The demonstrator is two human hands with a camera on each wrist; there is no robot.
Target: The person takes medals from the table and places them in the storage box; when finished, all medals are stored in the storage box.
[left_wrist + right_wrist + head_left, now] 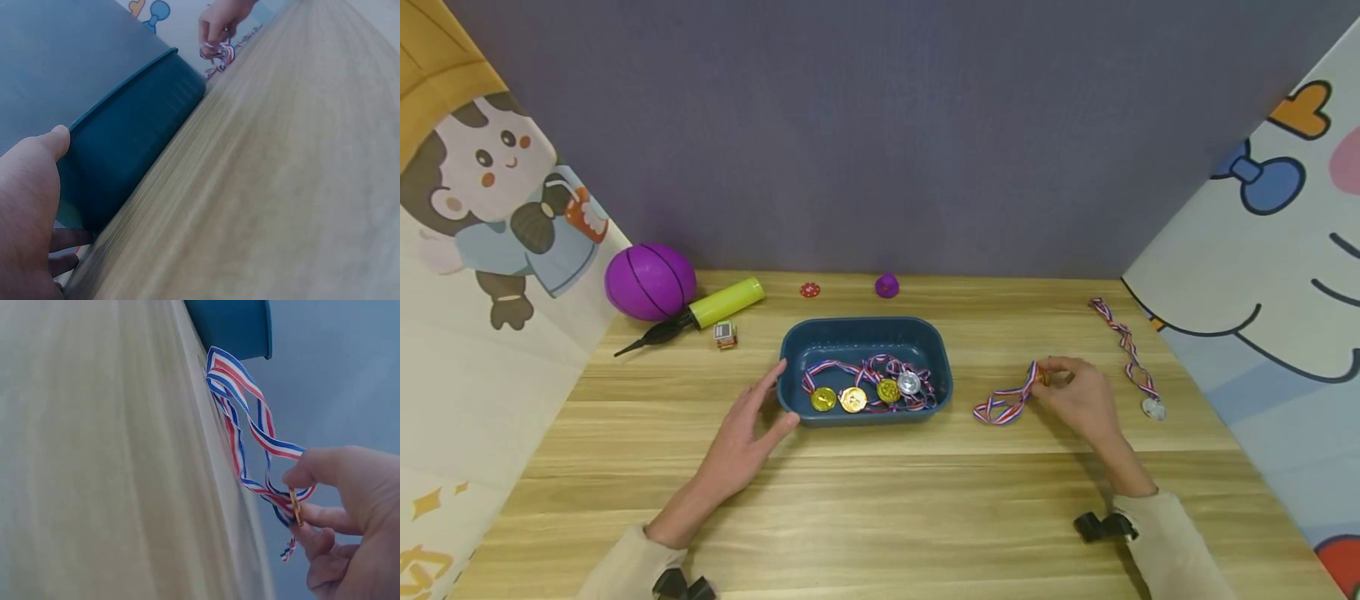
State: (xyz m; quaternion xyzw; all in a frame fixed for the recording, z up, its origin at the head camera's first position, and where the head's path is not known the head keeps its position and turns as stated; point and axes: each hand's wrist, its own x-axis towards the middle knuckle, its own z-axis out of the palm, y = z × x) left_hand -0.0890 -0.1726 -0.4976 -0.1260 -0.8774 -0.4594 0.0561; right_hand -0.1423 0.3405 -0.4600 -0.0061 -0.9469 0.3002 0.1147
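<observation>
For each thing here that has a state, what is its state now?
Tray: upright, holds four medals.
Left hand: open, touches the tray's left end.
Right hand: pinches a medal, ribbon trailing on the table.
Silver medal: lies flat, untouched.
Purple ball: at rest.

mostly hidden behind the right hand: the medal, seen only edge-on in the right wrist view, face unreadable. cut off by the left wrist view's edge: the blue tray, contents unseen there, and most of the left hand. too small to identify in the head view: the red disc and little box on the counter.
</observation>
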